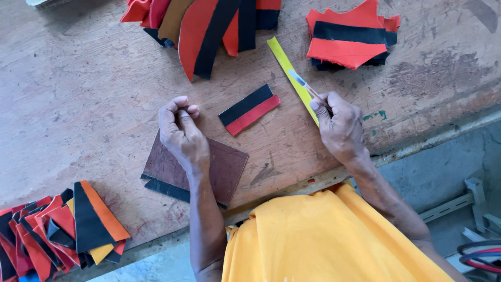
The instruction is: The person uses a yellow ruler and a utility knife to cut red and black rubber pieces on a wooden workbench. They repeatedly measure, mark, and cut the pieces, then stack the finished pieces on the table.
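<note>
Two bare hands work over a worn wooden tabletop (78,94), with a small black-and-red strip piece (249,109) lying flat between them as the landmark. Left of that piece, the left hand (180,133) is curled into a loose fist, its grip closed on nothing that can be made out, resting on a brown board (229,167) with a dark sheet under it. Right of the piece, the right hand (339,125) has its grip closed round a thin pen-like tool (308,89), whose tip lies on a long yellow strip (289,70).

Judging by the piles, much cutting is already done: a stack of red and black pieces (349,39) sits above and right of the small piece, longer curved red, black and tan strips (203,23) lie above it, and a fanned heap of orange, red and black pieces (57,230) lies far below-left. The single small piece looks unfinished. Nothing blocks it; only the yellow strip lies close.
</note>
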